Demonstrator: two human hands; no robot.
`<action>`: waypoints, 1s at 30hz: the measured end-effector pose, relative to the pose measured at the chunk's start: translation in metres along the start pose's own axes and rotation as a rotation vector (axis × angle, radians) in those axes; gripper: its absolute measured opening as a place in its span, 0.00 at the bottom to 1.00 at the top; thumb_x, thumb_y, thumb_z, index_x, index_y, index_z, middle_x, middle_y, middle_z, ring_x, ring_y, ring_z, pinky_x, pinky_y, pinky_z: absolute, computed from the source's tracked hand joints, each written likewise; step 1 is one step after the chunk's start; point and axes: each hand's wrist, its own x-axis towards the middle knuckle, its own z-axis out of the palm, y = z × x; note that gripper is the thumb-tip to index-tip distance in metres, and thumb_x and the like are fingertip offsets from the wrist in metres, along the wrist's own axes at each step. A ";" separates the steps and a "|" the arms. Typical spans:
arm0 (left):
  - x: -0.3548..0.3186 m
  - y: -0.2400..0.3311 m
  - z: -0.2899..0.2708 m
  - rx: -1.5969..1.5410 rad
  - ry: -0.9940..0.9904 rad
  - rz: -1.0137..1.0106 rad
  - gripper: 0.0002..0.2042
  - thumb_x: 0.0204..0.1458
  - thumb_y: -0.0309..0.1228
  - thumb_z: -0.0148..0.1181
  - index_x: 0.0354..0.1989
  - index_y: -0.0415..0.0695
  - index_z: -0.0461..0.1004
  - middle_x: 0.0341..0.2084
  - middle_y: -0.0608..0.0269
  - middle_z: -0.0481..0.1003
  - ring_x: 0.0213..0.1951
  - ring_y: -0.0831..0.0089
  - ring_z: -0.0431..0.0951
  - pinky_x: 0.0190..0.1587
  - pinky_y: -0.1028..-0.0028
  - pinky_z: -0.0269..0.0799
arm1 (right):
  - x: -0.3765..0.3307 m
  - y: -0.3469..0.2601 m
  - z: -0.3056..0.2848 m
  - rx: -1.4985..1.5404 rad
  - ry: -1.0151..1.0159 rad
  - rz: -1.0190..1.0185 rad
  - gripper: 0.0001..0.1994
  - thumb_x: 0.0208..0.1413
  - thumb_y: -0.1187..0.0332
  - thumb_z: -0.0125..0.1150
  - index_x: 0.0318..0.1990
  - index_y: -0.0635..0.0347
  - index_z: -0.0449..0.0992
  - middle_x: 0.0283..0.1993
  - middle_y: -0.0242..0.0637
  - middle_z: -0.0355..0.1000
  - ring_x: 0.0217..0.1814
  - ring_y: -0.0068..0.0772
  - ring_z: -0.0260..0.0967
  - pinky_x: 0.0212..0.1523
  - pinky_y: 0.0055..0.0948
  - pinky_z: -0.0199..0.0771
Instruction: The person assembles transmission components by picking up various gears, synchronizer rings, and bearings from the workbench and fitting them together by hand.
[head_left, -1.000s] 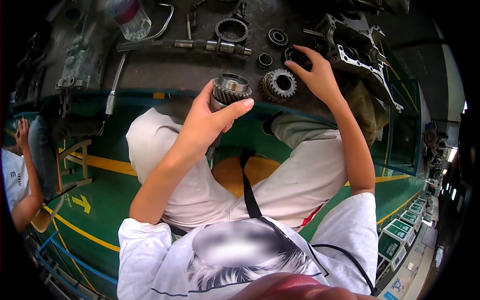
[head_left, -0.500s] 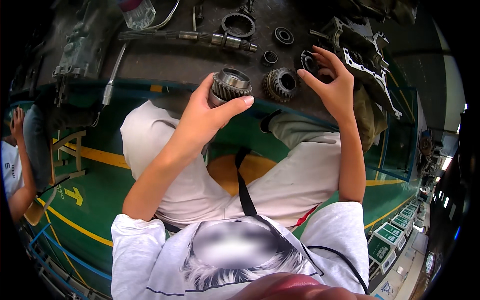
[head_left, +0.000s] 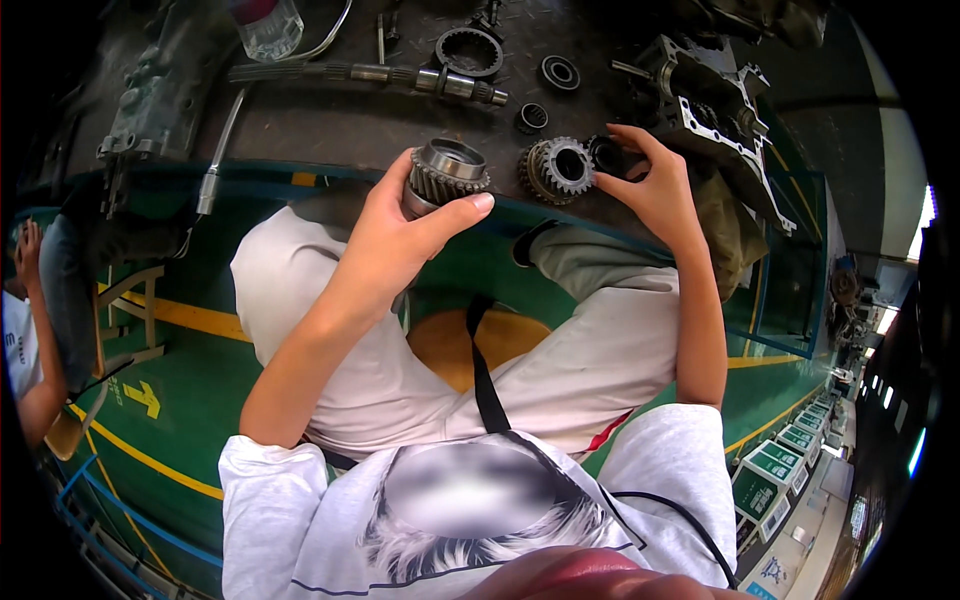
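My left hand (head_left: 400,225) grips a helical gear (head_left: 447,178) with a smooth steel collar on top, holding it upright just off the table's near edge. Fingers and thumb of my right hand (head_left: 655,190) are closed round a smaller dark gear (head_left: 604,155), part of which the fingers hide. It is right beside a gear cluster (head_left: 555,170) that lies on the table with its toothed bore facing up and to the right. Whether those two touch, I cannot tell.
On the dark table (head_left: 290,125) lie a long splined shaft (head_left: 400,77), a toothed ring (head_left: 468,52), a bearing (head_left: 560,72) and a small needle bearing (head_left: 531,119). An open metal housing (head_left: 710,120) stands at the right. A bottle (head_left: 268,30) is at the back left. Another person (head_left: 40,340) sits at far left.
My right hand has brought the dark gear nearer to me and slightly left, close against the gear cluster. The left hand still holds its helical gear; the whole view has shifted a little.
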 end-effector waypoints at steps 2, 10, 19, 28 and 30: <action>0.000 0.000 0.001 -0.001 0.003 0.002 0.16 0.48 0.31 0.68 0.42 0.46 0.68 0.22 0.75 0.65 0.22 0.86 0.62 0.26 0.81 0.57 | 0.003 0.002 -0.002 -0.031 0.014 -0.187 0.30 0.39 0.67 0.74 0.54 0.62 0.74 0.48 0.42 0.76 0.41 0.27 0.70 0.44 0.25 0.71; -0.002 0.001 0.002 0.021 0.009 -0.005 0.16 0.48 0.32 0.68 0.43 0.45 0.69 0.22 0.75 0.65 0.22 0.86 0.62 0.27 0.81 0.58 | -0.006 -0.038 0.018 0.060 -0.086 -0.403 0.35 0.36 0.70 0.77 0.57 0.61 0.72 0.54 0.44 0.73 0.57 0.40 0.70 0.60 0.31 0.66; -0.001 -0.002 -0.004 0.023 0.025 0.014 0.19 0.47 0.34 0.69 0.45 0.44 0.71 0.32 0.74 0.73 0.30 0.88 0.67 0.32 0.85 0.61 | -0.006 -0.027 -0.007 0.720 -0.084 -0.114 0.35 0.47 0.66 0.68 0.62 0.71 0.63 0.56 0.48 0.71 0.59 0.34 0.68 0.62 0.29 0.63; -0.001 -0.001 -0.003 0.011 0.014 0.004 0.18 0.48 0.34 0.69 0.44 0.45 0.69 0.27 0.74 0.69 0.27 0.87 0.65 0.30 0.84 0.59 | -0.005 0.007 -0.019 1.108 -0.121 0.094 0.27 0.58 0.61 0.58 0.60 0.71 0.66 0.54 0.48 0.72 0.55 0.34 0.71 0.57 0.31 0.69; -0.001 -0.002 -0.004 -0.004 0.005 0.000 0.19 0.48 0.33 0.69 0.46 0.43 0.70 0.33 0.74 0.73 0.31 0.89 0.67 0.32 0.85 0.60 | -0.010 0.004 -0.015 0.911 -0.014 0.084 0.27 0.55 0.63 0.63 0.59 0.70 0.67 0.54 0.48 0.72 0.55 0.34 0.71 0.57 0.30 0.68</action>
